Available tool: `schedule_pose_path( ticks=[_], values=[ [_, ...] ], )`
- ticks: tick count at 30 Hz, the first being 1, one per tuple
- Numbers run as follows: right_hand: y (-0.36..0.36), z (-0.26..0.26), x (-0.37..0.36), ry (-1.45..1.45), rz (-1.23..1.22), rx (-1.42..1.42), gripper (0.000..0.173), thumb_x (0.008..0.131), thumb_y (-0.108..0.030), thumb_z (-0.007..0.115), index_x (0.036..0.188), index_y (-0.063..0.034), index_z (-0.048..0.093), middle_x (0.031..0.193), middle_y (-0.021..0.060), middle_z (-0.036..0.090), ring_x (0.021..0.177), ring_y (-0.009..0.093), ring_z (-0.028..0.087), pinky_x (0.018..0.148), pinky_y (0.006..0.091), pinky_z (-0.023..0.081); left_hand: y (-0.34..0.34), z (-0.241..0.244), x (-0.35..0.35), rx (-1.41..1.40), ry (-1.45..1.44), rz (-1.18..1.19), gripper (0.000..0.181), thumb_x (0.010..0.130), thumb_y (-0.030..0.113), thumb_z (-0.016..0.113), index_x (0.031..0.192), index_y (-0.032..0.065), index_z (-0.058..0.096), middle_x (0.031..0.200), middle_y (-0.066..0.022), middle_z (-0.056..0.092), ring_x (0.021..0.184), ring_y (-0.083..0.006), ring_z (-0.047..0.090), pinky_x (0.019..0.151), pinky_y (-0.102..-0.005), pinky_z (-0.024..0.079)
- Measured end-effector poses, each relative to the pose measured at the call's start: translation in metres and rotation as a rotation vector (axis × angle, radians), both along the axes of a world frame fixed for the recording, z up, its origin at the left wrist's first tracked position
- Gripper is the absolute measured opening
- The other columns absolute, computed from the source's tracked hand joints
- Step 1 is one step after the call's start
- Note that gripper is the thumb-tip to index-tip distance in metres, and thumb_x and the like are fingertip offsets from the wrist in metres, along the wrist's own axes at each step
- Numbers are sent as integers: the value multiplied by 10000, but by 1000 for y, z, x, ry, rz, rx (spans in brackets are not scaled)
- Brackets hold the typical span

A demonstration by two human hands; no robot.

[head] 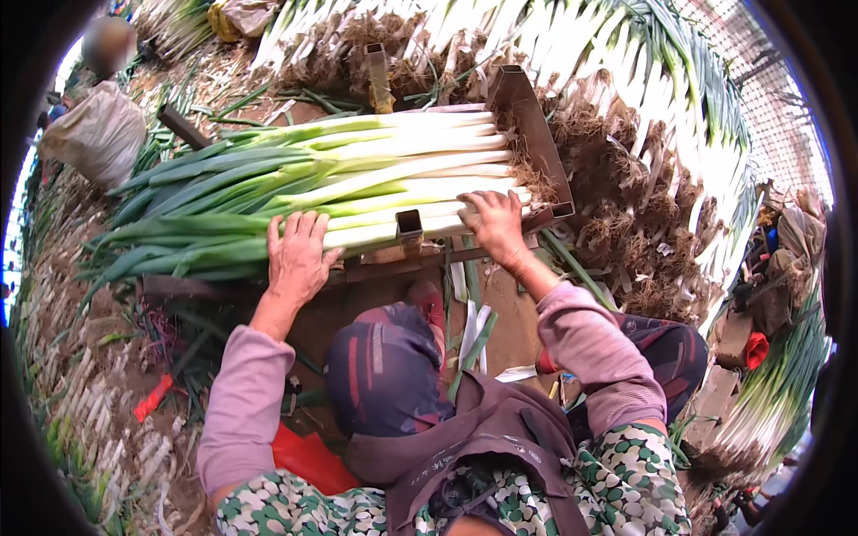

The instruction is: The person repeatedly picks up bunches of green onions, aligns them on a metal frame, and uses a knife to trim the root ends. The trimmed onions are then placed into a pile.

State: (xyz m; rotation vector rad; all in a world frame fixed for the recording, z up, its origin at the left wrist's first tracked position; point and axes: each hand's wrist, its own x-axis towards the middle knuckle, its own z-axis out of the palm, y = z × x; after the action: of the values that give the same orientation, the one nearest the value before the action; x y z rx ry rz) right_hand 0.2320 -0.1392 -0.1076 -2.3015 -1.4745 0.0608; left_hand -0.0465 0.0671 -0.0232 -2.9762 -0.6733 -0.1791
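A thick row of long green onions [415, 164] lies across a metal rack, green leaves to the left and root ends to the right. Flat on the leaves nearest me rests my left hand [297, 254], its thumb spread towards the pale stalks. My right hand [495, 221] lies over the white stalks near the roots, fingers apart and slightly bent. The roots face a metal end plate [533, 127] of the rack. Between my hands, a hollow square metal post [409, 231] rises at the near edge. The undersides of the stalks are hidden.
Piled green onions [630, 134] with soil-covered roots curve around the back and right. More metal posts [377, 77] stand at the rack's far side. A pale sack [97, 137] is at the upper left, near another person. Leaf scraps [474, 335] litter the ground by my legs.
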Motion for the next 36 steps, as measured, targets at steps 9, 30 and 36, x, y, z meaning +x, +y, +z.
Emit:
schedule_pose_path(
  ticks=[9,30,36],
  values=[
    [-11,47,7,314,142,128,496,887,-314,641,1315,-94,518,1287,161,532,1209,351,501,1061,473,364,-8,-2,7,-7,-9,8,628,741,293,759,1264,49,510,1240,-112,525,1210,-290,450,1109,-535,234],
    [66,27,371,288,-846,370,284,833,-174,602,1055,-1,644,950,275,645,896,411,628,816,489,483,-5,16,20,-90,291,128,665,797,359,681,1367,86,477,1355,-105,486,1260,-309,420,1091,-557,244],
    [44,97,312,83,-523,51,310,907,-207,578,1105,28,620,981,256,647,938,397,624,861,483,480,-7,14,19,-105,327,156,681,801,357,671,1386,81,458,1367,-99,476,1271,-314,405,1096,-566,232]
  ],
)
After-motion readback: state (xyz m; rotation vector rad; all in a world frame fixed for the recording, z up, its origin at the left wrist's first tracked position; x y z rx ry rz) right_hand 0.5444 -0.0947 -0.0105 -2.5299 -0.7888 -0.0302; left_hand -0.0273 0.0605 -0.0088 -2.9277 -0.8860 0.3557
